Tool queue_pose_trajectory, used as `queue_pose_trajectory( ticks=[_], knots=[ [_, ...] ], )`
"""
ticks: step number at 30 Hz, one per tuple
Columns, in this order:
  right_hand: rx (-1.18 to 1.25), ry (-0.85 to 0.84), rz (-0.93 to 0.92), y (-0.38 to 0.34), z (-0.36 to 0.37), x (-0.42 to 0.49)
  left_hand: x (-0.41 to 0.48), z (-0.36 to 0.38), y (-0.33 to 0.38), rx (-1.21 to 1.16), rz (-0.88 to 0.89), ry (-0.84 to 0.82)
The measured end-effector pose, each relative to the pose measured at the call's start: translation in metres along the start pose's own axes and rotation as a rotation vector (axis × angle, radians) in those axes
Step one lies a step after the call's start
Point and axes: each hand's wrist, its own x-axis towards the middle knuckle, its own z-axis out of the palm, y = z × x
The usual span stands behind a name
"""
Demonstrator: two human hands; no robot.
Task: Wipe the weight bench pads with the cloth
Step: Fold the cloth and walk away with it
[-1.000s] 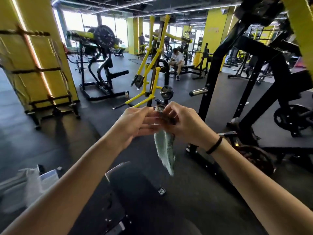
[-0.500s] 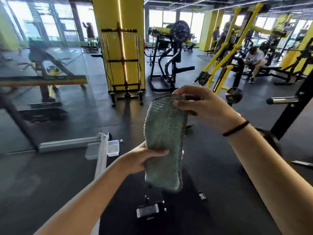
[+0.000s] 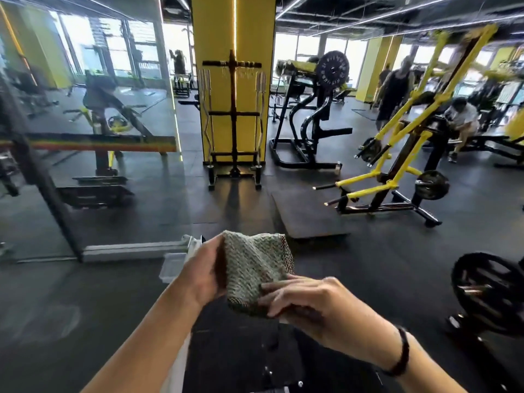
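Note:
A grey-green knitted cloth [image 3: 252,268] is folded into a thick pad and held in the air in front of me. My left hand [image 3: 202,272] grips its left edge. My right hand [image 3: 309,300], a black band on its wrist, pinches the cloth's lower right corner. Directly below my hands lies the black bench pad [image 3: 241,353], its far end running under the cloth; most of it is hidden behind my arms.
A white frame rail [image 3: 136,249] and a small clear box [image 3: 171,266] lie left of the bench. A weight plate [image 3: 487,293] sits at right. Ahead stand a yellow pillar with a bar rack [image 3: 234,123], yellow lever machines [image 3: 397,165], a mirror wall at left and other people.
The cloth hung long between a high right hand and low left hand; now it is folded shorter, with my right hand lowered to its bottom corner. My view has turned slightly left.

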Motion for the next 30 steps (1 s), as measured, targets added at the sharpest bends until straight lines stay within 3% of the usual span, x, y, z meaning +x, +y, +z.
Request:
queue_pose_trajectory(
  ticks=[6,10,11,15,22,26,30],
  knots=[
    [-0.069,0.004,0.099,0.062,0.026,0.045,0.057,-0.049,0.031,0.013,-0.074,0.028],
    [-0.016,0.385,0.241,0.114,-0.004,0.100,0.108,-0.060,0.052,0.191,-0.093,-0.007],
    [-0.014,0.411,0.290,0.133,-0.011,0.113,0.124,-0.061,0.056,0.229,-0.086,-0.010],
    [0.138,0.236,0.456,0.211,-0.034,0.157,0.193,-0.060,0.072,0.285,-0.042,0.026],
    [0.193,0.361,0.594,0.327,-0.087,0.202,0.333,-0.065,0.104,0.430,-0.123,0.133],
    [0.114,0.462,0.694,0.385,-0.112,0.214,0.421,-0.069,0.109,0.464,-0.176,0.055],
    [0.065,0.564,0.820,0.460,-0.128,0.225,0.516,-0.081,0.109,0.674,-0.140,-0.130]
  ],
)
